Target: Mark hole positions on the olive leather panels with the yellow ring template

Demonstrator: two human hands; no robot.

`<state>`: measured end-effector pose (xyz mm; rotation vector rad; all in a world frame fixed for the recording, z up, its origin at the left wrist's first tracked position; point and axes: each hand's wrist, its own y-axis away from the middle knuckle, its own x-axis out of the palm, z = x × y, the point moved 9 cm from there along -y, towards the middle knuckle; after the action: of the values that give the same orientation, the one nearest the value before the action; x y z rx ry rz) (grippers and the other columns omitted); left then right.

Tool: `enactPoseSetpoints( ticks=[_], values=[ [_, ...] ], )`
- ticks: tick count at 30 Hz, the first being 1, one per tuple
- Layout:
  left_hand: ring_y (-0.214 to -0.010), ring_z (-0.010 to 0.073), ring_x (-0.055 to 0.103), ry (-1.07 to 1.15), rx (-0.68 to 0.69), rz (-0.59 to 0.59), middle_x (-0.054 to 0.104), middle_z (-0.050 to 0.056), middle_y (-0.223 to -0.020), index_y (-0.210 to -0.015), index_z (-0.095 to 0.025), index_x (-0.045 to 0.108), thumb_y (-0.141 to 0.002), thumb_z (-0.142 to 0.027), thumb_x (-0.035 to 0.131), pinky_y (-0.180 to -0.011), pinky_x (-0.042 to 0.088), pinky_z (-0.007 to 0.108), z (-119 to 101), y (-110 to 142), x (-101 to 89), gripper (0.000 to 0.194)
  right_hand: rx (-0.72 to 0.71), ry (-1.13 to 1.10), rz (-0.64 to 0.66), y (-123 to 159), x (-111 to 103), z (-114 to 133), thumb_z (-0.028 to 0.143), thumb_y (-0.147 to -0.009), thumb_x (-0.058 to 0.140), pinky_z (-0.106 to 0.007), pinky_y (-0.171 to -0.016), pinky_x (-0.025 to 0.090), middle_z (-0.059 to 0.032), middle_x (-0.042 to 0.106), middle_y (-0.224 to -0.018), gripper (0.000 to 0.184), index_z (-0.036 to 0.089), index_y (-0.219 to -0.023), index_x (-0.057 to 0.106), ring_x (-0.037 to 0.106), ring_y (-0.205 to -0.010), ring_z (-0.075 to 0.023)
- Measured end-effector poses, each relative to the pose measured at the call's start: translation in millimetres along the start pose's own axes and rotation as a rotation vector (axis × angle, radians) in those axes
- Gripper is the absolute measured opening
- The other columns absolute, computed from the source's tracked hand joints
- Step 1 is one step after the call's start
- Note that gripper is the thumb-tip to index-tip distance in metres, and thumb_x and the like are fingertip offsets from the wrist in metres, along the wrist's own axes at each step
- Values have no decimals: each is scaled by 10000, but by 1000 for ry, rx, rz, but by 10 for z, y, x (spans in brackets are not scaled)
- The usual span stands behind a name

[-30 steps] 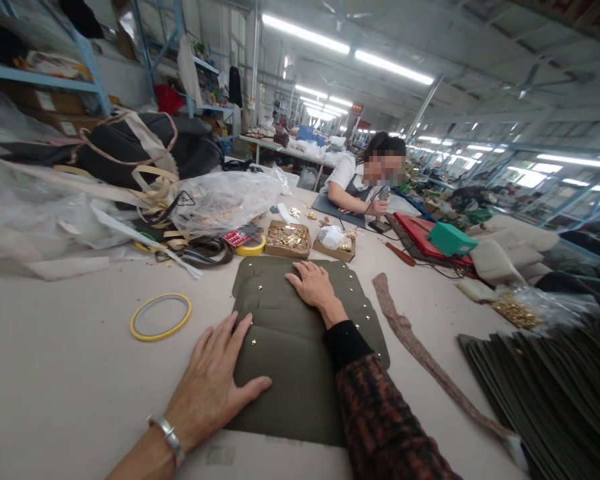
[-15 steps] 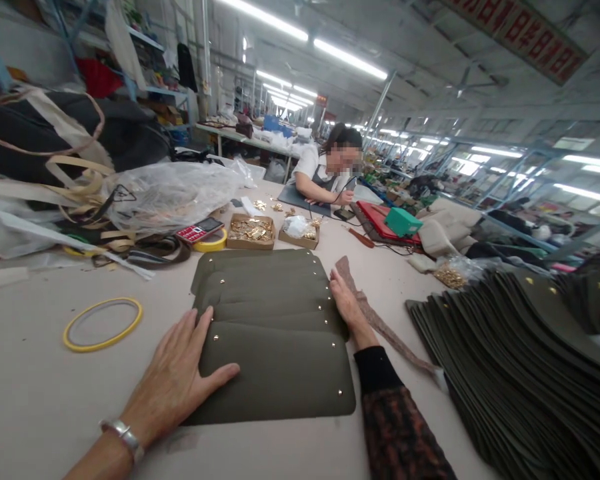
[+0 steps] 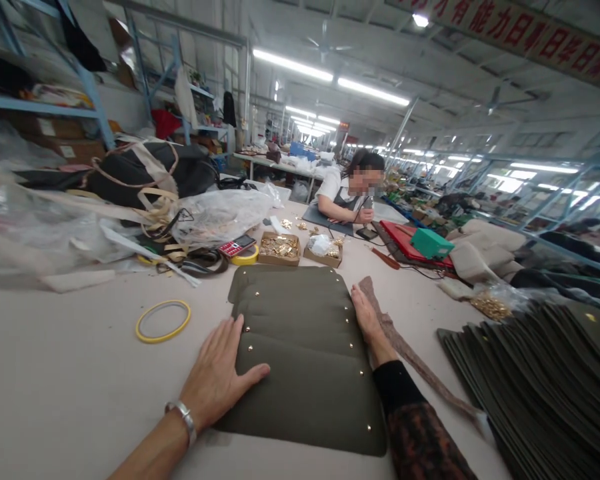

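Note:
Dark olive leather-like panels with small gold studs along both sides lie flat before me, overlapping one another. My left hand rests at their left edge, fingers stretched out and the thumb lying on top. Along the right edge lies my right hand, its fingers extended against the side; part of them is hidden by the angle. Neither hand grips anything. Just beyond the right hand is a brown strip of material.
A yellow tape roll lies to the left. Boxes of gold hardware stand behind the panels. A tall stack of olive panels is at the right. Across the table a person leans over a dark mat.
The view has turned left, so everything appears further right. The panels lie flatter and closer together, with fewer steps between them. Both hands stay at their sides.

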<state>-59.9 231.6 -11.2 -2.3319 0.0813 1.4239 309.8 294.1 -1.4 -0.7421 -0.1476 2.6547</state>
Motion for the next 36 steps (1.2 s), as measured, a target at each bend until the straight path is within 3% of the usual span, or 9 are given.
enactPoseSetpoints(
  ticks=[5,10,15,18,20,24,26,31,36],
  values=[
    [-1375,359,333,68,24,7,290,199,-1527,-1469,-192,288,-768,-586,603,-1079,347,543,-65,25,-79,863,-24,2,22,29,138,65,628,-892,381,-454,-1143,280,-122,524,-1394,702,153,-1402,463,447,-1322,-263],
    [-1354,326,380,185,-41,-29,302,138,-1529,-1314,-224,499,-814,-517,577,-1074,384,508,-47,7,-223,585,-75,29,27,208,-30,315,543,-815,575,-487,-1090,352,-147,518,-1393,701,155,-1390,468,475,-1291,-299],
    [-1297,305,452,254,-46,-65,417,118,-1438,-1085,-217,594,-792,-525,590,-1071,391,489,-43,-17,-294,425,-415,330,309,1080,66,932,401,-779,676,-504,-1138,268,-109,436,-1461,660,230,-1383,472,334,-1383,-284],
    [-1222,284,517,288,-50,-102,518,105,-1318,-941,-219,610,-789,-532,588,-1028,432,453,-34,-29,-351,349,-505,474,505,1694,236,1026,412,-636,800,-567,-1141,224,-109,364,-1504,827,264,-1380,472,233,-1417,-346],
    [-1179,274,545,300,-40,-121,578,97,-1222,-814,-219,608,-798,-529,576,-989,457,424,-52,-27,-387,312,-538,536,520,1937,266,1004,381,-627,809,-589,-1139,217,-109,362,-1505,836,272,-1381,466,231,-1416,-358],
    [-1104,246,587,260,6,-172,644,76,-1079,-588,-222,532,-842,-495,525,-948,475,386,-91,-4,-472,373,-596,606,373,2047,180,897,254,-778,677,-594,-1119,278,-106,426,-1465,624,264,-1370,480,292,-1397,-341],
    [-1084,230,592,194,1,-232,640,74,-1109,-660,-226,564,-861,-477,496,-963,468,384,-33,8,-555,329,-628,586,256,2034,106,857,218,-816,620,-596,-1093,329,-113,474,-1425,542,254,-1345,506,359,-1363,-342],
    [-1220,303,476,-61,-123,-347,551,157,-1270,-1082,-178,575,-840,-364,472,-1053,351,512,384,41,-830,322,-680,358,18,2025,-77,744,183,-868,552,-465,-940,525,-101,652,-1167,361,260,-1220,573,604,-1120,-275],
    [-1022,343,579,-246,-232,-302,660,177,-998,-858,-163,637,-777,-299,466,-929,423,538,772,81,-961,233,-666,247,-125,1872,-262,581,230,-866,567,-407,-802,572,-80,700,-974,229,275,-1085,617,678,-903,-253]
  ],
)
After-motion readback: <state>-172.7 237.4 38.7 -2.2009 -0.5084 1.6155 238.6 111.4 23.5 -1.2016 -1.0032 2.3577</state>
